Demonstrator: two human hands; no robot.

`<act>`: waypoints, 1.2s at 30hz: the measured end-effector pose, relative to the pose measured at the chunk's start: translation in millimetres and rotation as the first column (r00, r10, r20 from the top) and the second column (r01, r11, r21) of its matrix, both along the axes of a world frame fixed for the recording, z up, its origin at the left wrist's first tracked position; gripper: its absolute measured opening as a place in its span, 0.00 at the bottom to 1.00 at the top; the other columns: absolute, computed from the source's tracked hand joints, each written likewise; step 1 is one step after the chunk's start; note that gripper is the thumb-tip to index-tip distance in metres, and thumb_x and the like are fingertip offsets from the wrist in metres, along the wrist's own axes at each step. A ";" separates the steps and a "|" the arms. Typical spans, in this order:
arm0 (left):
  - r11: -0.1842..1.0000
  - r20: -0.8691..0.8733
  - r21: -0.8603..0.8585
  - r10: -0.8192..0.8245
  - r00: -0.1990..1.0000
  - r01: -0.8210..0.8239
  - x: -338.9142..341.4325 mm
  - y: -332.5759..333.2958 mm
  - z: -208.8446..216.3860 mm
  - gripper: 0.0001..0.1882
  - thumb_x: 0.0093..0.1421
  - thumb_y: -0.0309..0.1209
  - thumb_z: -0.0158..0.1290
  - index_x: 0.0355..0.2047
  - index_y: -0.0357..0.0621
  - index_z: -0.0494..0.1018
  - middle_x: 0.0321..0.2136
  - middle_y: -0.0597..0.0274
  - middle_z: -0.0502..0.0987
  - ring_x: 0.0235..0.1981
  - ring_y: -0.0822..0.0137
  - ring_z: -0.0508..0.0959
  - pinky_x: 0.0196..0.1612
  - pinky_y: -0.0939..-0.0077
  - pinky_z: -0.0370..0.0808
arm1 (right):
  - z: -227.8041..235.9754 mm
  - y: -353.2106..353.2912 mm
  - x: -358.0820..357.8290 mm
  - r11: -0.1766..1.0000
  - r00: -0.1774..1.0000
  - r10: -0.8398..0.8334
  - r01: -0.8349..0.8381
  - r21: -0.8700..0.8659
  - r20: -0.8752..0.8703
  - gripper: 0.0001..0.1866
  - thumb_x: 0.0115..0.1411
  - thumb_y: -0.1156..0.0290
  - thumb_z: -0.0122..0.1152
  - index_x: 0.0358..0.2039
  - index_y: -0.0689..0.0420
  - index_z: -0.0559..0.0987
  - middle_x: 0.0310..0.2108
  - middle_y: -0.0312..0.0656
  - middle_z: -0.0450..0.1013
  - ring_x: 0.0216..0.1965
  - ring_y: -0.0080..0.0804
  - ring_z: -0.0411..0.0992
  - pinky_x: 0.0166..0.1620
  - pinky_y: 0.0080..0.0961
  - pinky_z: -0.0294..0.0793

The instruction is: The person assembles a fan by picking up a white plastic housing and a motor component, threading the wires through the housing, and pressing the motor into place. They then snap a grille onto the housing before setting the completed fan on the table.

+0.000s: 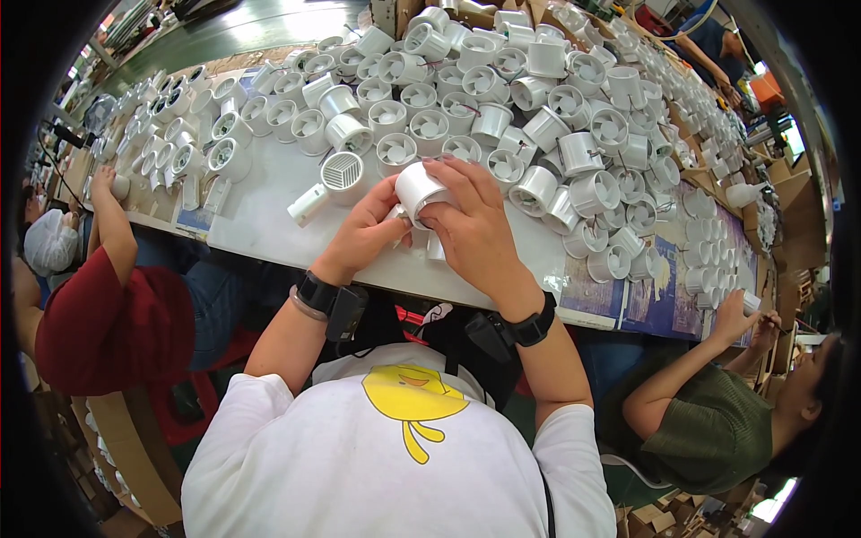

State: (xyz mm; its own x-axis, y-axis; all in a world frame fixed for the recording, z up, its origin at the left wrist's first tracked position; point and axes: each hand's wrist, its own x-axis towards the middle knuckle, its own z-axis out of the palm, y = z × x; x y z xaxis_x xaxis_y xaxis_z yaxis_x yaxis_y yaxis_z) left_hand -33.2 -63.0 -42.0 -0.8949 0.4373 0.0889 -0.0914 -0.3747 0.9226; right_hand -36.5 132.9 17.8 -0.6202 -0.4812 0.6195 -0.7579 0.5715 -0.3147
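Just above the table's near edge, a white cylindrical fan housing [420,186] is tilted between my two hands. My left hand [369,231] grips its left side and underside, the thumb near the lower rim. My right hand [475,229] wraps over its top and right side with bent fingers. Something small and white shows by the left fingertips, too covered to name. Beyond my left hand stand a white housing with a slatted grille [343,170] and a white tube-like piece [308,204] lying on its side. A small white part [436,247] lies beneath my hands.
White fan housings [484,82] with visible blades and thin wires are heaped across the far side and right of the white table [269,235]. Co-workers sit close on both sides, one in a red sleeve [108,305], one in dark green [708,421]. Cardboard boxes [798,215] stand far right.
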 end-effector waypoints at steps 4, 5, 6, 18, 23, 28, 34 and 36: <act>0.999 0.028 -0.016 0.032 0.999 -0.032 1.8 2.2 6.2 0.31 0.61 0.21 0.48 0.64 0.43 0.54 0.50 0.64 0.68 0.44 0.75 0.71 0.39 0.78 0.74 | -2.7 3.5 3.3 0.997 0.997 0.022 -0.017 -0.074 0.071 0.08 0.46 0.77 0.66 0.29 0.56 0.81 0.55 0.42 0.68 0.58 0.45 0.63 0.59 0.40 0.61; 0.999 0.020 -0.009 0.032 0.999 -0.032 2.0 2.5 6.8 0.31 0.61 0.21 0.48 0.64 0.43 0.54 0.50 0.64 0.68 0.44 0.75 0.71 0.39 0.78 0.74 | -3.8 3.8 4.1 0.996 0.997 0.011 -0.005 -0.086 0.078 0.08 0.46 0.77 0.66 0.30 0.57 0.81 0.55 0.43 0.68 0.58 0.46 0.63 0.59 0.40 0.61; 0.999 0.013 -0.002 0.032 0.999 -0.032 2.2 2.6 7.3 0.31 0.61 0.21 0.49 0.64 0.43 0.54 0.50 0.64 0.68 0.44 0.75 0.71 0.39 0.78 0.74 | -5.2 4.1 4.8 0.995 0.996 0.001 0.007 -0.099 0.085 0.08 0.47 0.77 0.66 0.30 0.57 0.81 0.55 0.43 0.68 0.58 0.46 0.63 0.59 0.40 0.61; 0.996 -0.006 -0.001 0.095 0.995 -0.095 3.2 3.6 4.6 0.32 0.61 0.20 0.50 0.64 0.42 0.53 0.50 0.62 0.68 0.43 0.74 0.71 0.37 0.79 0.74 | -15.1 7.1 20.8 0.975 0.964 -0.068 0.119 -0.189 0.258 0.08 0.48 0.75 0.68 0.31 0.55 0.81 0.54 0.45 0.67 0.55 0.45 0.62 0.56 0.38 0.63; 0.993 -0.022 -0.039 0.113 0.993 -0.114 3.7 4.7 8.0 0.32 0.60 0.20 0.49 0.64 0.42 0.53 0.50 0.62 0.68 0.43 0.74 0.71 0.36 0.80 0.74 | -21.4 6.8 21.2 0.958 0.936 -0.096 0.179 -0.223 0.338 0.09 0.47 0.74 0.70 0.31 0.54 0.81 0.51 0.43 0.67 0.51 0.43 0.62 0.53 0.37 0.63; 0.990 -0.024 -0.046 0.131 0.991 -0.132 5.0 1.9 6.4 0.32 0.60 0.20 0.49 0.64 0.41 0.53 0.50 0.61 0.68 0.43 0.74 0.71 0.36 0.80 0.74 | -24.7 6.7 24.7 0.935 0.922 -0.113 0.225 -0.274 0.371 0.10 0.48 0.75 0.68 0.32 0.54 0.79 0.47 0.43 0.69 0.49 0.43 0.63 0.53 0.36 0.63; 0.995 -0.009 -0.011 0.102 0.995 -0.102 3.4 4.8 5.4 0.32 0.60 0.20 0.49 0.64 0.41 0.53 0.51 0.61 0.68 0.44 0.74 0.71 0.36 0.79 0.74 | -32.4 4.2 20.4 0.971 0.996 -0.078 0.067 -0.228 -0.037 0.10 0.48 0.79 0.64 0.33 0.55 0.75 0.36 0.41 0.72 0.39 0.43 0.68 0.50 0.37 0.69; 0.996 -0.006 -0.013 0.093 0.996 -0.093 4.7 4.9 6.7 0.32 0.60 0.19 0.49 0.64 0.41 0.53 0.51 0.61 0.68 0.44 0.74 0.71 0.37 0.79 0.75 | -32.1 2.8 17.8 0.979 0.991 -0.064 0.040 -0.199 -0.114 0.11 0.48 0.79 0.63 0.32 0.55 0.74 0.33 0.40 0.73 0.36 0.42 0.69 0.50 0.38 0.71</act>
State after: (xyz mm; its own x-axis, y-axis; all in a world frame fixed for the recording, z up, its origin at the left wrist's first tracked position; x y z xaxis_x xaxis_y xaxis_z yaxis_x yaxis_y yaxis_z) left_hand -28.4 -58.1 -35.3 -0.9314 0.3531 0.0888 -0.0514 -0.3689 0.9280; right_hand -18.7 135.7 -14.3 -0.5574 -0.3127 0.7691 -0.7675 0.5474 -0.3337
